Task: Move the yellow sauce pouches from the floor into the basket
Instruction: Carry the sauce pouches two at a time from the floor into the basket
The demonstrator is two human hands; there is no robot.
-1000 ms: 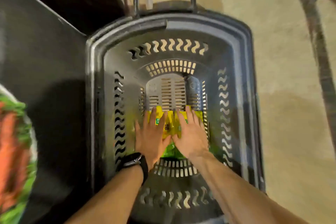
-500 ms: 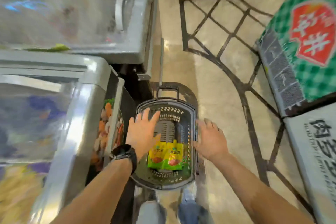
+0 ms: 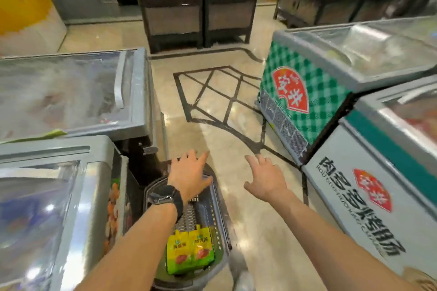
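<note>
Shop aisle w/ glossy beige tile floor [image 3: 208, 111], dark inlaid lines. Chest freezers [image 3: 71, 92] on both sides, display racks [image 3: 196, 7] at the back. Grey basket [image 3: 220, 220] on floor beside left freezers; two yellow sauce pouches [image 3: 189, 253] lie side by side inside. Left hand [image 3: 189, 175] & right hand [image 3: 267, 178] spread wide, holding nothing.

Left hand [image 3: 189, 173] and right hand [image 3: 266, 178] outstretched, fingers spread, empty.

Both hands [image 3: 189, 175] lifted clear of pouches [image 3: 189, 253], spread empty above basket [image 3: 220, 210]
</note>
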